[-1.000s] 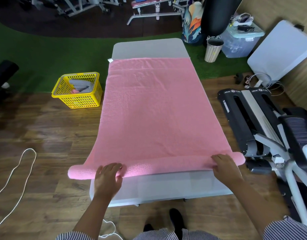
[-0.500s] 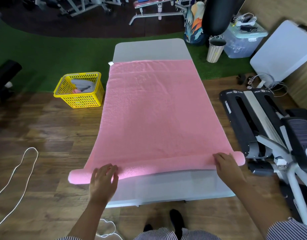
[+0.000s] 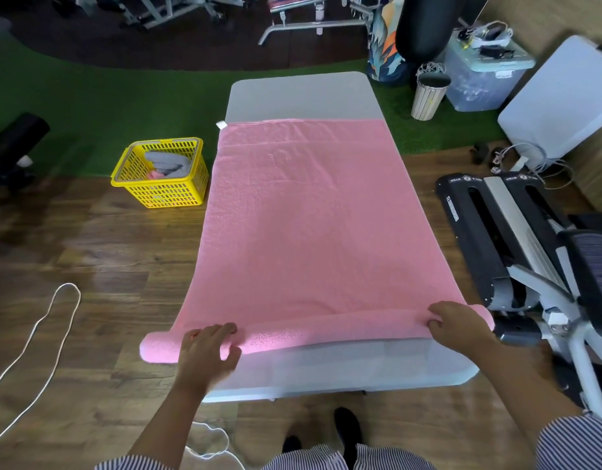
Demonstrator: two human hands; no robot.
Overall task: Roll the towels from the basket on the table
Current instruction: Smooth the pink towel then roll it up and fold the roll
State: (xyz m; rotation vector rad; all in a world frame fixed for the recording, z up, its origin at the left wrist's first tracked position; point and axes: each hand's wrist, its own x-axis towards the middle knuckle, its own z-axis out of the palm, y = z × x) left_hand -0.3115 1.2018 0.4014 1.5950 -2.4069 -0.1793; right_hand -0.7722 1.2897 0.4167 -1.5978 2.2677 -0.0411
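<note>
Left of the table point(image 3: 343, 374), on the floor, a yellow basket point(image 3: 163, 191) held grey and pink towels waiting their turn. On the table itself a pink towel point(image 3: 303, 225) lay spread flat along its length, its near end already turned into a slim roll point(image 3: 320, 330) that overhung the table's left edge and reached just past its right edge. The left hand point(image 3: 208, 351) sat on the roll near the table's left edge, fingers curled over the top and thumb tucked at the near side, gripping it. The right hand point(image 3: 457, 322) held the roll near the table's right edge, fingers bent over it in the same way. To do this step well, both hands would probably need to push forward together at the same pace, keeping the roll square to the table's long sides and snug, since the left end looked slightly nearer the person than the right. Right of the table stood a black stepper machine point(image 3: 489, 239); white lettering and a label showed on it, but were too small to read.
</note>
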